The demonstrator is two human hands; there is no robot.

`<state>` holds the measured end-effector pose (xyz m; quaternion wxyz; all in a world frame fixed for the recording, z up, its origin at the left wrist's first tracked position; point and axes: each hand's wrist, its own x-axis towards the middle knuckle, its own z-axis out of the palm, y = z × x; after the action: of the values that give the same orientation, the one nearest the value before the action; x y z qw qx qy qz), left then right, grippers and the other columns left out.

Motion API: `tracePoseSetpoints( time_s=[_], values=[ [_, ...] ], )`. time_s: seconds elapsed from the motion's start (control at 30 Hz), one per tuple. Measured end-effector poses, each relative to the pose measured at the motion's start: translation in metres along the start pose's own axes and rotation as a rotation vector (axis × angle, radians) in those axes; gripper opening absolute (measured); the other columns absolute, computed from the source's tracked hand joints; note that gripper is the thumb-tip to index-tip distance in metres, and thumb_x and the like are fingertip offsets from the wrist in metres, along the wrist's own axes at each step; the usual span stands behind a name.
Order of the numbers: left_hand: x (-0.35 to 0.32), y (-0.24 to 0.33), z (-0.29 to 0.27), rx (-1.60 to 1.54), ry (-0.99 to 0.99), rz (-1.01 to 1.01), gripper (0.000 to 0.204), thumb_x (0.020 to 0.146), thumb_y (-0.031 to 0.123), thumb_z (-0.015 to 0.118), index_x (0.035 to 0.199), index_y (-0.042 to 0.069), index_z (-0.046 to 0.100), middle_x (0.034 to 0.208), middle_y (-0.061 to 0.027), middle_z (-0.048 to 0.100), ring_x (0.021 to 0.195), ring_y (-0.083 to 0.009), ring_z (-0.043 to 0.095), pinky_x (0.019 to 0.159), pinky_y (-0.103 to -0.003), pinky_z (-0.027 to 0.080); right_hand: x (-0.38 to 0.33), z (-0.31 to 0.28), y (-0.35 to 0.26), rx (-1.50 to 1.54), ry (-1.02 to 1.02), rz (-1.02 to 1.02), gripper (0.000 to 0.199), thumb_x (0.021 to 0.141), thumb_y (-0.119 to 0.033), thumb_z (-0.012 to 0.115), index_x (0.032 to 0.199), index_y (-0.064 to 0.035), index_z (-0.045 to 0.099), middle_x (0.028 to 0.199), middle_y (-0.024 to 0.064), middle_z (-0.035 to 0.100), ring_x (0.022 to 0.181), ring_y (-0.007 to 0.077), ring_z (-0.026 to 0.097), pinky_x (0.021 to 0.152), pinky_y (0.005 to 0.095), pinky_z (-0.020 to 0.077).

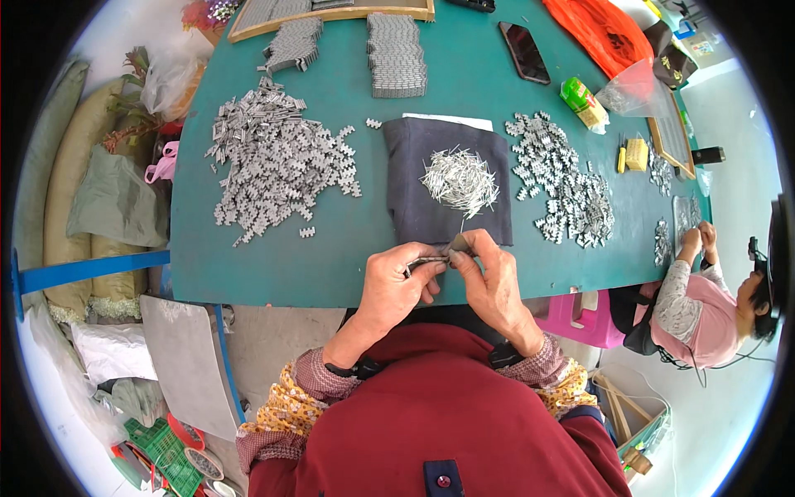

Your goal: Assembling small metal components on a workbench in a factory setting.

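My left hand (402, 284) pinches a short strip of joined grey metal links (424, 262) at the near edge of the green table (348, 257). My right hand (490, 282) holds the strip's right end and a small dark link piece (459, 243) between thumb and fingers. Just beyond my hands lies a dark cloth (414, 199) with a heap of thin metal pins (460, 179) on it. A large pile of loose grey links (277, 161) spreads to the left, and a smaller pile of links (563, 182) lies to the right.
Stacked assembled link strips (396, 54) and a wooden tray (331, 12) sit at the far edge, next to a black phone (524, 51) and an orange bag (600, 33). Another person (704, 298) works at the right end. Sacks (74, 182) stand left of the table.
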<state>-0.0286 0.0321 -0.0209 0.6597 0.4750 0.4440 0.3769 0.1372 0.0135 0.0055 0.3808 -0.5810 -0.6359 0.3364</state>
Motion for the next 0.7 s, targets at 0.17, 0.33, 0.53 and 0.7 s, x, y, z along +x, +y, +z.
tracePoseSetpoints(
  time_s=[0.17, 0.33, 0.53, 0.7],
  values=[
    [0.001, 0.0, 0.0, 0.016, -0.015, 0.007, 0.009, 0.091, -0.001, 0.065, 0.098, -0.005, 0.07, 0.07, -0.0078, 0.068, 0.058, -0.0105, 0.065, 0.049, -0.024, 0.053, -0.001, -0.001, -0.002, 0.011, -0.01, 0.062, 0.004, 0.093, 0.001, 0.058, 0.097, 0.0016, 0.056, 0.078, 0.0149, 0.063, 0.069, 0.0251, 0.063, 0.065, 0.0339, 0.0491],
    [0.0, 0.0, 0.0, 0.03, -0.022, 0.025, 0.008, 0.091, -0.001, 0.066, 0.097, -0.005, 0.07, 0.07, -0.0075, 0.067, 0.058, -0.0101, 0.064, 0.049, -0.024, 0.052, -0.001, -0.001, -0.002, -0.038, -0.026, 0.049, 0.006, 0.09, 0.003, 0.06, 0.096, 0.0016, 0.058, 0.08, 0.0137, 0.064, 0.071, 0.0249, 0.063, 0.068, 0.0344, 0.0499],
    [0.001, -0.006, 0.002, 0.052, -0.049, 0.045, 0.009, 0.089, -0.002, 0.067, 0.097, -0.004, 0.069, 0.072, -0.0075, 0.067, 0.057, -0.0092, 0.064, 0.047, -0.024, 0.052, -0.015, -0.004, 0.008, -0.343, -0.027, -0.26, 0.023, 0.08, 0.004, 0.065, 0.102, -0.0002, 0.06, 0.093, 0.015, 0.064, 0.084, 0.034, 0.062, 0.074, 0.0419, 0.0489],
    [-0.001, -0.004, -0.001, -0.045, -0.084, -0.09, 0.007, 0.091, 0.0, 0.066, 0.096, -0.005, 0.068, 0.07, -0.0079, 0.067, 0.056, -0.0111, 0.064, 0.046, -0.023, 0.051, -0.023, -0.008, 0.013, -0.282, -0.037, -0.423, 0.037, 0.079, 0.003, 0.068, 0.115, -0.0019, 0.065, 0.099, 0.0124, 0.063, 0.088, 0.0322, 0.059, 0.079, 0.0417, 0.0474]
  ],
)
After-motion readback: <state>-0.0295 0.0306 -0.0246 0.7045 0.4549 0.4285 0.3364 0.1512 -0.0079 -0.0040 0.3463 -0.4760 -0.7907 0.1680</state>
